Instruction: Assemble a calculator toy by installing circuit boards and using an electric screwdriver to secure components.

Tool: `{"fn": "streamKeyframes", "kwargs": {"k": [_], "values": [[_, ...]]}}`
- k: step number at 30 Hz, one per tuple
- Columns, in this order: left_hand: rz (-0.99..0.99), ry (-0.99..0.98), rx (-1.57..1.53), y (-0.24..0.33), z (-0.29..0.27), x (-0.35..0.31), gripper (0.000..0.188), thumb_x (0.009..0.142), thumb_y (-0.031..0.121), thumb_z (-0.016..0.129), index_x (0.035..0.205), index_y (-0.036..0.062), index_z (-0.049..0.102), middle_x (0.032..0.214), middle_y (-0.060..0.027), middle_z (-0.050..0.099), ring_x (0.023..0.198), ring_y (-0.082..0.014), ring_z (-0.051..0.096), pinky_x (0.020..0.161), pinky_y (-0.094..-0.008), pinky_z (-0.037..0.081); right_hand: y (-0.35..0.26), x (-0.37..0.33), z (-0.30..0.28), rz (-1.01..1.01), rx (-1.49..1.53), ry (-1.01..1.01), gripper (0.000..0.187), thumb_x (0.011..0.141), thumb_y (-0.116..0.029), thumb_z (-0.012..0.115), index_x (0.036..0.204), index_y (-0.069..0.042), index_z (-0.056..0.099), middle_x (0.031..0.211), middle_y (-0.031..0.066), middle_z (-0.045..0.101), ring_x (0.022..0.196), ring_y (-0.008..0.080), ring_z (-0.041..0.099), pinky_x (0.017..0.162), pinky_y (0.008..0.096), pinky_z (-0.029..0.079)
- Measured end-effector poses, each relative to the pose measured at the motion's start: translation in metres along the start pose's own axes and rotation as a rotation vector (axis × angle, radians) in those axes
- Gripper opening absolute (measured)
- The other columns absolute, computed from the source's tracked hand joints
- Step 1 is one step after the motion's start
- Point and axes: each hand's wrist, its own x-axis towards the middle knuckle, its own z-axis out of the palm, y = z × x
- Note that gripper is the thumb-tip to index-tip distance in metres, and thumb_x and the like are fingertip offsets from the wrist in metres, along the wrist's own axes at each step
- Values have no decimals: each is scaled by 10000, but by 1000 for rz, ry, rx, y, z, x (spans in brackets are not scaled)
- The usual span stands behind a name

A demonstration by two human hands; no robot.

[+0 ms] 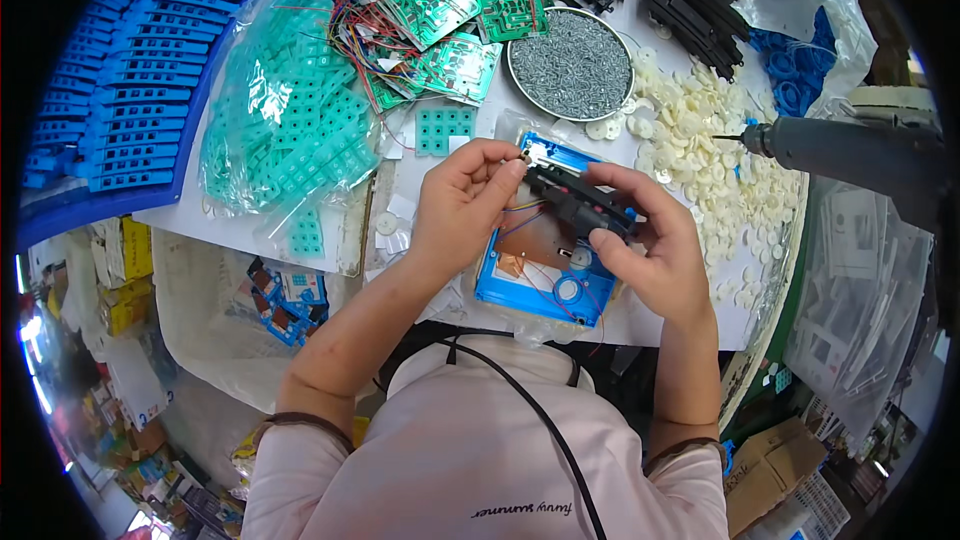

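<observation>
Snugly inside the clamped right grip (660, 245), a black part (574, 204); beside it, left grip (458, 202) tight on a tiny piece (525, 155).

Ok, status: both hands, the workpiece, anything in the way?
Left hand pinching small piece, too small to identify. Right hand gripping black part over open blue casing. Thin wires crossing casing beneath.

Blk oblong plastic part (572, 202) is gripped by R hand (652, 240) over blue rect. plastic casing (540, 309); tiny brass-coloured piece (525, 154) is pinched by L hand (465, 202). Small grey metal screws (572, 60) are heaped in round pale-rimmed dish (509, 70) beyond, w/ green circuit boards (430, 5) piled to its L.
</observation>
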Motion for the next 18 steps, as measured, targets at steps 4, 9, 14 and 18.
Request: {"fn": "streamKeyframes", "kwargs": {"k": [4,9,14,18], "values": [[7,8,43,-1,-8,3,156,1023,125,651,1135,16,647,795,33,611,665,7,531,509,-188,387,-1,-1,-9,-439,-498,15,536,749,10,748,1274,-4,642,1228,163,653,1056,309,655,909,387,541],[69,-22,108,1,-4,10,160,1018,110,652,1132,-2,650,826,25,636,678,10,538,523,-182,380,12,-7,-12,-502,-478,11,549,731,20,769,1266,-11,652,1235,179,653,1105,344,652,929,399,540],[101,-62,142,-1,-4,10,160,1014,86,648,1140,-14,648,889,18,648,694,18,538,590,-158,407,18,-6,-1,-193,-124,108,477,807,-14,785,1267,-7,659,1232,143,671,1041,203,682,819,315,577],[88,-47,140,4,-9,7,130,989,79,673,1082,-12,670,897,4,657,692,6,538,592,-183,415,22,0,0,78,116,68,393,883,-87,774,1251,-2,663,1072,112,727,885,144,701,729,277,575]]}}
